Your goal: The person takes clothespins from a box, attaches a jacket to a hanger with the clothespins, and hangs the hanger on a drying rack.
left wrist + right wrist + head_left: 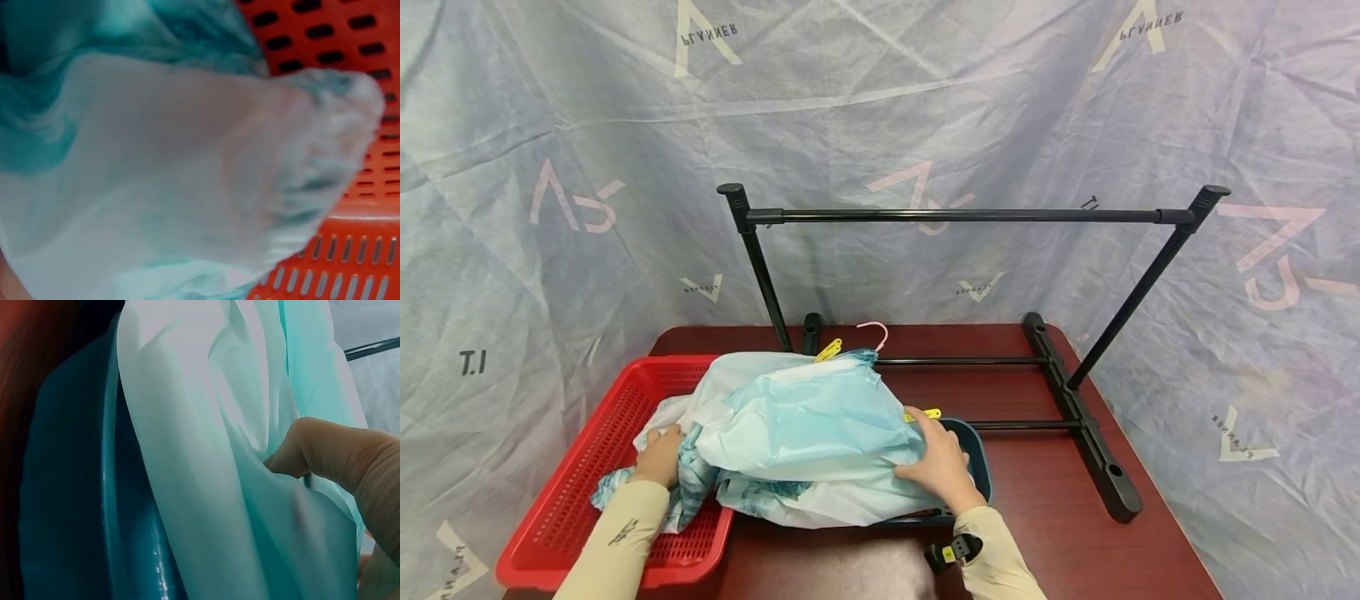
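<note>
A thin white and light-blue garment (pixel 820 417) is spread over a red basket (pixel 542 521) and a dark blue tub (pixel 979 458). Bunched teal-patterned fabric with a gathered edge (pixel 325 156) hangs over the basket in the left wrist view. My left hand (pixel 658 457) grips the garment above the basket. At the garment's right side, my right hand (pixel 942 467) pinches the cloth, its thumb (pixel 325 447) pressing into a fold. Yellow clips (pixel 829 350) show at the garment's top and beside the right fingers. A pink hanger hook (pixel 880 329) sticks up behind; the rest of the hanger is hidden.
A black rack stands on the dark red table (pixel 1015 533), with its top bar (pixel 970 216) above and behind the garment. Its right foot (pixel 1090 433) runs along the table's right side. Printed grey sheeting (pixel 880 125) hangs behind.
</note>
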Tool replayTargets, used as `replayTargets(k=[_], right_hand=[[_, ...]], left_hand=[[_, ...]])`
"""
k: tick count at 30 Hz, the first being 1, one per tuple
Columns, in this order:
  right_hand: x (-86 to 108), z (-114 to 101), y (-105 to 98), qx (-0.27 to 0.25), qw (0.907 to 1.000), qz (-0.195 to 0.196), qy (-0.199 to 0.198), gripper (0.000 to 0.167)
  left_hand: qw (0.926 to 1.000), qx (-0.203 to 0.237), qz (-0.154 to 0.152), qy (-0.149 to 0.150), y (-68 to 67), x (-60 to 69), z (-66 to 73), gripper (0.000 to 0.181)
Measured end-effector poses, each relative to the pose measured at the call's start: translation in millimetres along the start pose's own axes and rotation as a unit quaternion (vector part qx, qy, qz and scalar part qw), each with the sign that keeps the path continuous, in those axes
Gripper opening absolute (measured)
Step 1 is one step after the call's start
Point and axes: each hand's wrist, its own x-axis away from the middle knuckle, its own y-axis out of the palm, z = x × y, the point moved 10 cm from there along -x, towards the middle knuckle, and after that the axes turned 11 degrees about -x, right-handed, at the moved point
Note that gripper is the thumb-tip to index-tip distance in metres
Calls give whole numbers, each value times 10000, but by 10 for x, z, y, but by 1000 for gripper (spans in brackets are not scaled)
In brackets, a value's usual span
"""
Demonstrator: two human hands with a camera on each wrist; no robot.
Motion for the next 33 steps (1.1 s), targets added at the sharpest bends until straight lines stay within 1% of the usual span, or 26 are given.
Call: replayTargets(k=[3,6,10,14,21,25,29,33], right_hand=[[6,1,-16,-9,10000,16,26,89],[6,10,-29,8,10000,15,61,89],[3,34,-42,-22,9999,12,122,90],[-3,47,-51,-71,9999,1,137,91],[-9,62,-71,-26,9999,1,152,90],[-14,63,-95,23,9999,21,151,90],[-18,69,-116,22,9999,43,120,90],[-14,71,-129,9,9999,44,101,90]], left_hand=[[9984,-327,408,204,-106,18,58,26],[9963,-418,719,209,-206,29,78,25],[9948,-504,880,126,-294,24,80,27],[9918,-692,1068,131,-366,37,103,29],[9797,-1208,1590,192,-529,112,170,26],[9771,-1218,1737,159,-609,130,188,24],[9718,-1278,1972,200,-689,156,202,21],[9690,-1374,2035,279,-737,171,215,20]])
